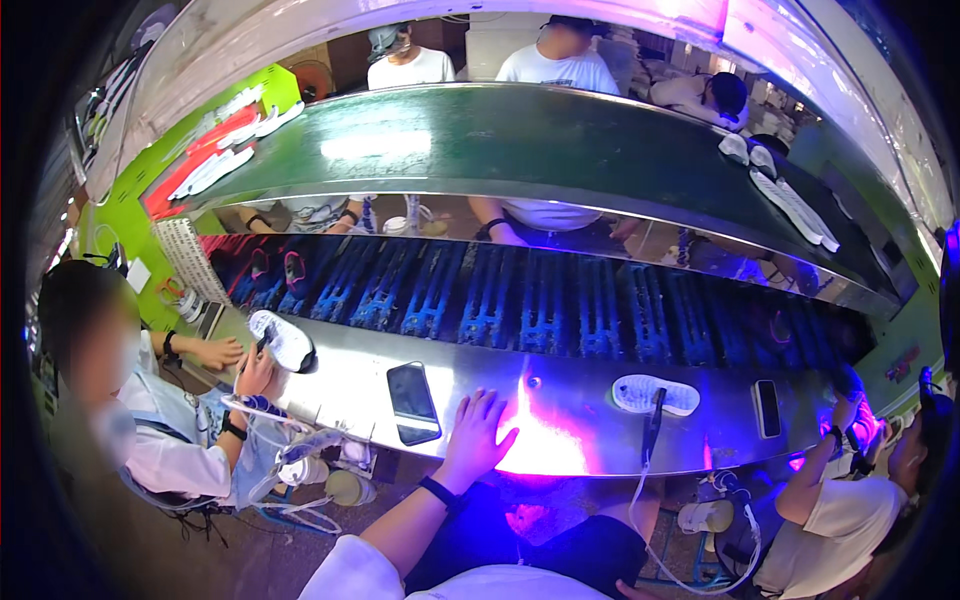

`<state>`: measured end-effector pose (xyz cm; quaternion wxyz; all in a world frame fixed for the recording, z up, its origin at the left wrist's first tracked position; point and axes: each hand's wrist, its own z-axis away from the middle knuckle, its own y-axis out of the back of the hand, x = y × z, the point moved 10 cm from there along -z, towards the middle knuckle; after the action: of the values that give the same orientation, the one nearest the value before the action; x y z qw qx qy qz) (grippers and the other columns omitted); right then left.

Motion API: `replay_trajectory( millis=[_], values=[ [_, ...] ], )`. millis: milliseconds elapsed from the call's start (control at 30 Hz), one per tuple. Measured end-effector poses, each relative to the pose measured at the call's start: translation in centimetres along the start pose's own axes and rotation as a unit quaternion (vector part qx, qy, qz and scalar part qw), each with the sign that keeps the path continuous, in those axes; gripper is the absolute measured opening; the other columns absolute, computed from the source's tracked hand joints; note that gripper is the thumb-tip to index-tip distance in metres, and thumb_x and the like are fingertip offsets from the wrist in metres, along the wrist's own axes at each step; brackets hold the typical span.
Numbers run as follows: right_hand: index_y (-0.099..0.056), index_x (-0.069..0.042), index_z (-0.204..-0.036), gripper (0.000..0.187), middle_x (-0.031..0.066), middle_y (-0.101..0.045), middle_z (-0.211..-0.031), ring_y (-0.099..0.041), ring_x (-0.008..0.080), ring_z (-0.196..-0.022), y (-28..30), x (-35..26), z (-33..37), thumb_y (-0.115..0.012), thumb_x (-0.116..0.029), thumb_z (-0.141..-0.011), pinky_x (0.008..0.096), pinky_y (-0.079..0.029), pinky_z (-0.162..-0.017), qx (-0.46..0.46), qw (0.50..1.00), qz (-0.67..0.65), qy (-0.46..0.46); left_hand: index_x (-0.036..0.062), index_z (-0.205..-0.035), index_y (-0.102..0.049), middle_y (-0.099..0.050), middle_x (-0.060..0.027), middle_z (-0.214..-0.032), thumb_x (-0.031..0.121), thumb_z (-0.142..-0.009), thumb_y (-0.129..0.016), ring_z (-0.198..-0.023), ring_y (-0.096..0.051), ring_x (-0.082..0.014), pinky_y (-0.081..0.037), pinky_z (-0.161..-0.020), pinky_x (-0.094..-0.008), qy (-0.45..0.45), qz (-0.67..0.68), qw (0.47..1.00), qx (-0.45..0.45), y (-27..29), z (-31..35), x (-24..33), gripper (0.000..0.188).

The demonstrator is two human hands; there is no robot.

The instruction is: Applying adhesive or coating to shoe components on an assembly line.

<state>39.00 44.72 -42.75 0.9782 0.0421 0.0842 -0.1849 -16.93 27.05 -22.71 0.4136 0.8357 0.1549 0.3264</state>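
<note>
Smooth steel bench (345, 395), white sole (630, 393), and a bare left hand (476, 437) laid out beside a dark phone (413, 403).
Clock directions run from the left hand: at twelve, a glossy, flat green belt (450, 150) spans the line above a dark, ribbed conveyor (500, 300) tinted blue; at ten, a white panel (188, 258) carries rows of print too small to read. The oblong sole, rounded at both ends and textured on top, lies between two and three, well apart from the hand, a slim dark tool (653, 428) with a pale hose across its near edge. The flat, rectangular glass-faced phone sits just beside the hand at ten. That hand is palm down, fingers spread, gripping nothing; the right hand (632, 592), between four and five, is mostly cut off, so its grip cannot be told.
</note>
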Motion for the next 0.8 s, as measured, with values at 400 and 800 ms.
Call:
replay_trajectory(
  millis=[400,800],
  values=[
    [-0.009,-0.001,-0.165,0.117,0.0202,-0.015,-0.171,-0.037,0.0379,-0.148,-0.6,-3.3,-1.9,-0.067,-0.070,-0.091,0.0437,-0.047,-0.113,-0.121,0.989,0.079,-0.026,-0.0007,-0.131,-0.063,-0.057,-0.0257,-0.140,0.030,-0.089,-0.074,-0.140,-0.047,-0.0464,-0.032,-0.119,-0.0614,-0.009,0.006,1.000,-0.006,-0.4,-1.6,0.2,0.054],
    [-0.044,0.009,-0.149,0.103,0.0186,-0.057,-0.146,-0.055,0.0295,-0.134,-0.1,-3.8,-2.6,-0.072,-0.069,-0.087,0.0376,-0.052,-0.108,-0.114,0.989,0.090,-0.009,-0.0017,-0.129,-0.064,-0.057,-0.0262,-0.141,0.030,-0.092,-0.070,-0.140,-0.048,-0.0447,-0.032,-0.120,-0.0590,-0.006,-0.015,1.000,-0.023,-0.8,-1.8,1.3,0.049]
  ],
)
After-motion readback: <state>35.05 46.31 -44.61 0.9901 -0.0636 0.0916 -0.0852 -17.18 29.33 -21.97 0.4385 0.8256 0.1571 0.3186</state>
